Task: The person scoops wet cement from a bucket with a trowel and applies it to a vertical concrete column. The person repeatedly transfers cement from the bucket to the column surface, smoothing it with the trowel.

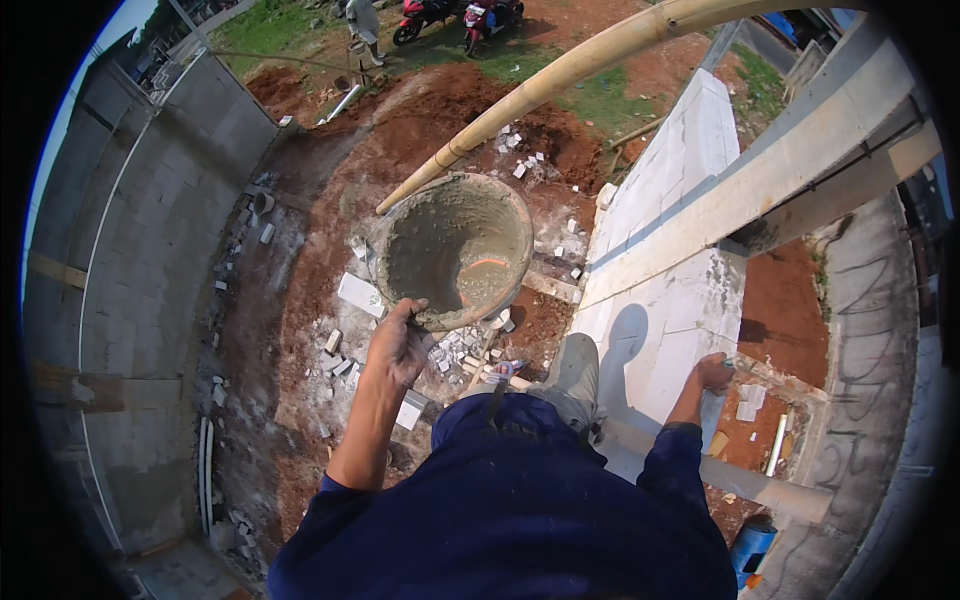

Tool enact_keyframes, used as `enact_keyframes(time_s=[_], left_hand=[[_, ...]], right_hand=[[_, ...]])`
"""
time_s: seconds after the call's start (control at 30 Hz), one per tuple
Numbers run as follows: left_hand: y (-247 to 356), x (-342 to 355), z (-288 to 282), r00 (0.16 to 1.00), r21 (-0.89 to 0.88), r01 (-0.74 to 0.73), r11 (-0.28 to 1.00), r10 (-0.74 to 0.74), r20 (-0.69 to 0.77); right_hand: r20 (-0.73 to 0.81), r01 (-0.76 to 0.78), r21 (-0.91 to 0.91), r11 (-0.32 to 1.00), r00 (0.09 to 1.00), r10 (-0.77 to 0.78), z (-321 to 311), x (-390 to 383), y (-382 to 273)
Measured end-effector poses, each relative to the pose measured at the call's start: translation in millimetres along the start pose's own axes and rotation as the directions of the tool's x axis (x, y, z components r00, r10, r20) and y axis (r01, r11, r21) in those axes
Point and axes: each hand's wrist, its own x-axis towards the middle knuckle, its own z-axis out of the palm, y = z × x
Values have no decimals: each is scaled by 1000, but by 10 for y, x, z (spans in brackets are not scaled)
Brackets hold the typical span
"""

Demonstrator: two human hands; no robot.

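My left hand (397, 348) grips the near rim of a round bucket (425, 225), holding it out in front of me above the ground. Wet grey mortar (497, 285) lies in its bottom and coats the inside; a small orange patch shows through. On the right, my right hand (714, 373) is closed beside the edge of a white block wall (640, 310). A bit of green shows at its fingers, but what it holds is too small to make out. My trousered leg (575, 370) is beside this wall.
A bamboo pole (560, 85) slants past the bucket. Long planks (800, 150) cross above the white wall. Broken blocks (360, 294) litter the red soil below. A grey block wall (150, 220) stands left. Farther off are a person (364, 25) and motorbikes (490, 20).
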Motion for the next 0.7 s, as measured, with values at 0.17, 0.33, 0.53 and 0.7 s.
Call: enact_keyframes(time_s=[0.17,0.33,0.53,0.7], left_hand=[[-91,221,-824,870,90,-267,960,280,-406],[140,-53,-767,412,585,-666,464,882,-230],[1163,410,-1300,172,990,-20,-141,975,142],[923,94,-131,842,926,-239,-293,413,348]], right_hand=[[86,-83,-16,996,993,84,-146,15,-79],[81,-91,1,996,993,91,-83,19,-49],[86,-60,-28,998,994,62,59,-42,92],[148,-33,-84,996,988,45,99,61,67]])
